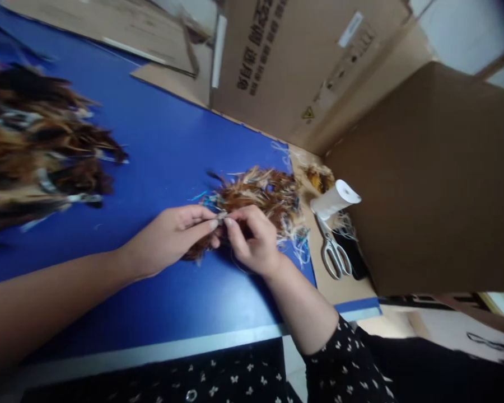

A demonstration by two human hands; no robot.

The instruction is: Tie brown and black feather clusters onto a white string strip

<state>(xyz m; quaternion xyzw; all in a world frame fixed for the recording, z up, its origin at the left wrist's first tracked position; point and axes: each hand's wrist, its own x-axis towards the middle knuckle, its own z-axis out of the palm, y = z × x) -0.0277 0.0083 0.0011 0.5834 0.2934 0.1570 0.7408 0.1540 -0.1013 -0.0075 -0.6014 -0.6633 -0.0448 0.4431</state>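
Observation:
Near the middle of the blue table, my left hand (172, 235) pinches the pale bound end of a small bunch of brown feathers (196, 249), which hangs below its fingers. My right hand (252, 238) is closed in a pinch at that same end, fingertips meeting those of the left. A fine thread seems to run below the right fingers, but blur hides exactly what they grip. Right behind both hands lies a loose pile of brown and tan feathers (256, 193), with some blue bits and white strands at its edges.
Bundled brown and black feathers (46, 140) cover the table's left side. To the right, a white thread spool (336, 198) stands beside scissors (336, 257) on cardboard. A dark flat object (357, 257) lies by them. Tall cardboard walls (294, 73) close off the back and right.

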